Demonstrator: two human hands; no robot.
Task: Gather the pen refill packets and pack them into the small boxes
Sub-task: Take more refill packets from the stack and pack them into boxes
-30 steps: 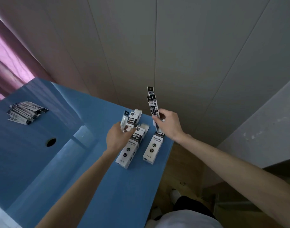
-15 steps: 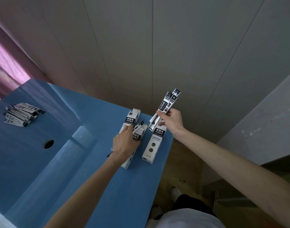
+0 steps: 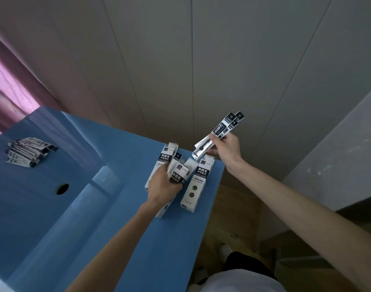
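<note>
Blue counter (image 3: pixel 117 228) against panelled wall. Right hand (image 3: pixel 226 148) grip clamped on refill packets (image 3: pixel 219 133), held above right-hand box (image 3: pixel 196 182). Left hand (image 3: pixel 162 186) grips middle box (image 3: pixel 177 175). Loose packets (image 3: pixel 28 152) lie far left.

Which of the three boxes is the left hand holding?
The middle box: the left hand grips it, tilted up. The other two lie flat on the table, untouched.

Boxes (image 3: pixel 193 182) crowd table (image 3: pixel 108 207) edge; left seemingly open.
</note>
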